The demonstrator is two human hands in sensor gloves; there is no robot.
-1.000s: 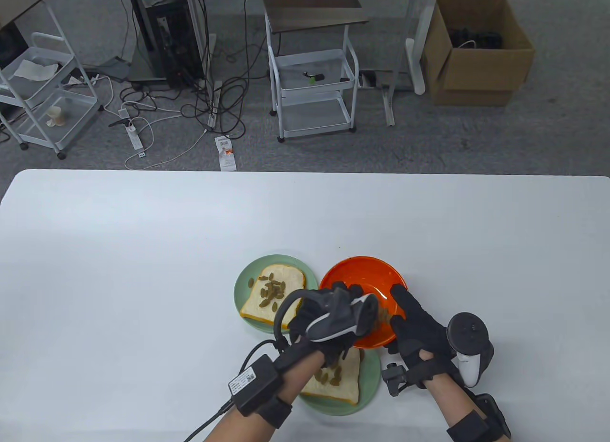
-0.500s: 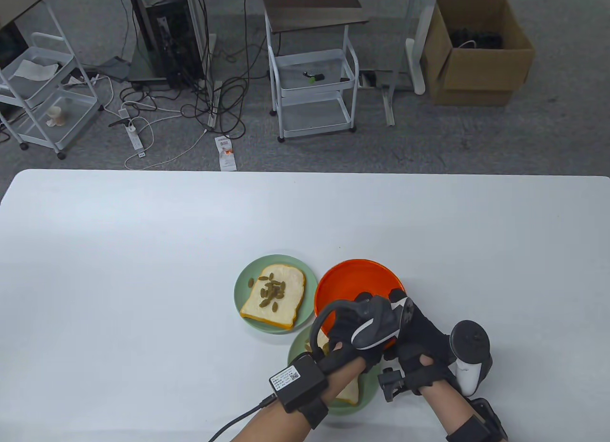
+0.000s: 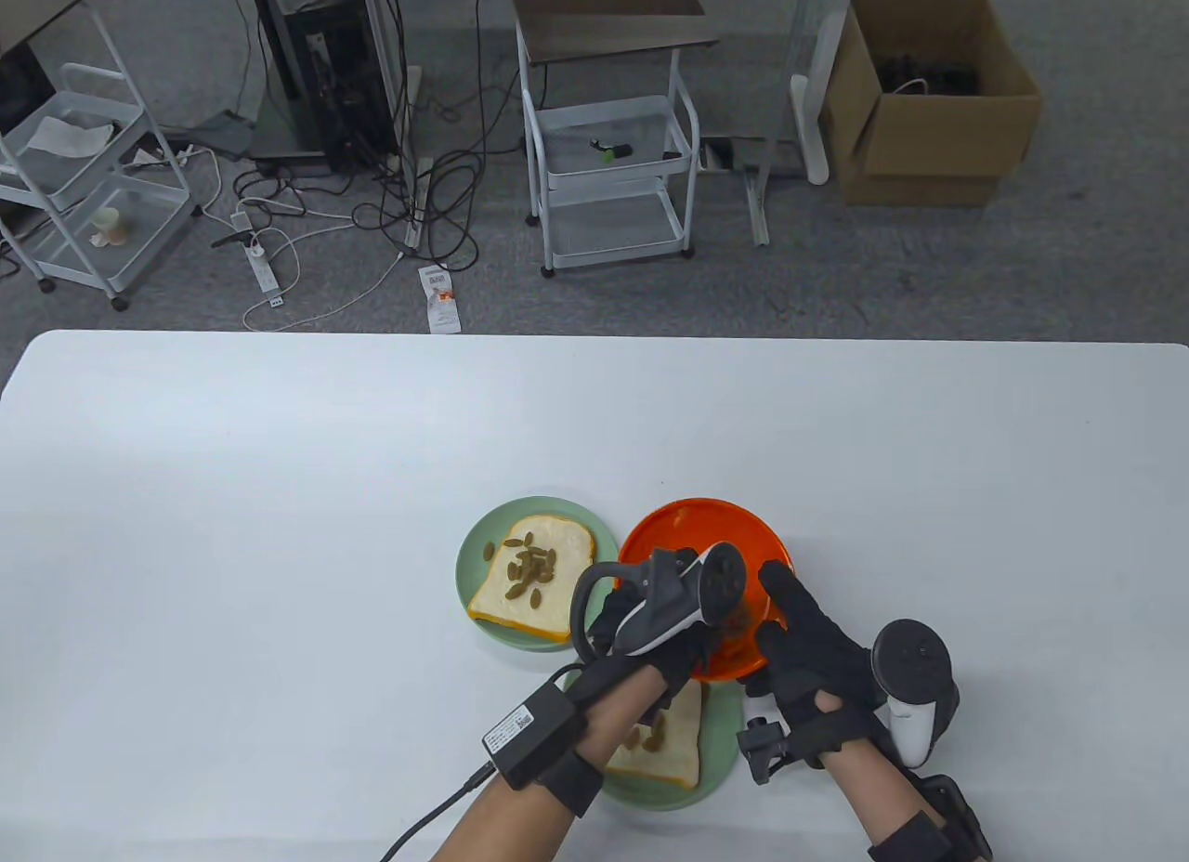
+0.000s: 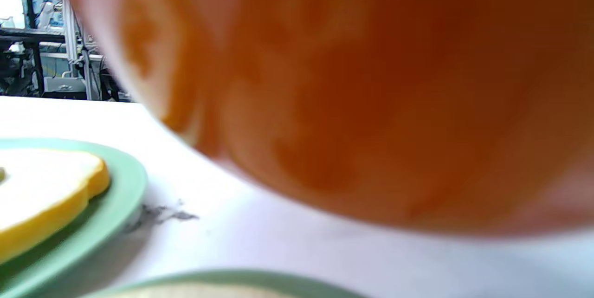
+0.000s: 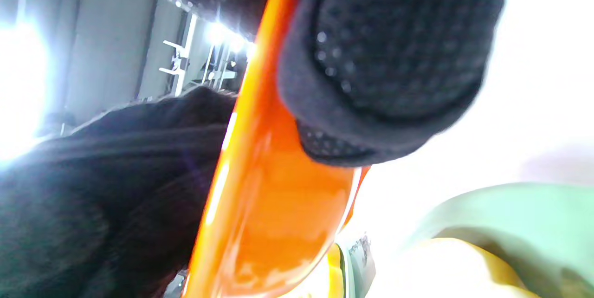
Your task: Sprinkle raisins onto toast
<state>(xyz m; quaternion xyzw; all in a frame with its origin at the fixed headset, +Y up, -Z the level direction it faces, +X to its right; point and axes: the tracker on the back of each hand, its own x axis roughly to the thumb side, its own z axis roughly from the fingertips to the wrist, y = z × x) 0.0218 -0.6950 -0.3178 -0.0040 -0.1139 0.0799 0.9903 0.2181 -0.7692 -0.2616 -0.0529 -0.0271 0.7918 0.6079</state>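
Note:
The orange bowl (image 3: 699, 532) is tilted towards me over the near green plate (image 3: 720, 755). My right hand (image 3: 778, 634) grips its right rim, thumb inside, as the right wrist view shows at the rim (image 5: 260, 196). My left hand (image 3: 699, 641) reaches into the bowl from the left; its fingers are hidden under the tracker. A few raisins (image 3: 737, 620) show in the bowl. The near toast (image 3: 671, 746) carries raisins and is partly hidden by my left forearm. The far toast (image 3: 534, 574), on its own green plate (image 3: 478, 551), carries a cluster of raisins.
The two plates and the bowl crowd together at the table's front middle. In the left wrist view the bowl's underside (image 4: 371, 93) hangs above the table, with the far plate's rim (image 4: 116, 196) at the left. Carts and a cardboard box (image 3: 929, 100) stand on the floor beyond.
My left hand swung right over the bowl, then came back left and a little farther away. The bowl tipped steeply towards me and has since eased back slightly. My right hand stays on the rim.

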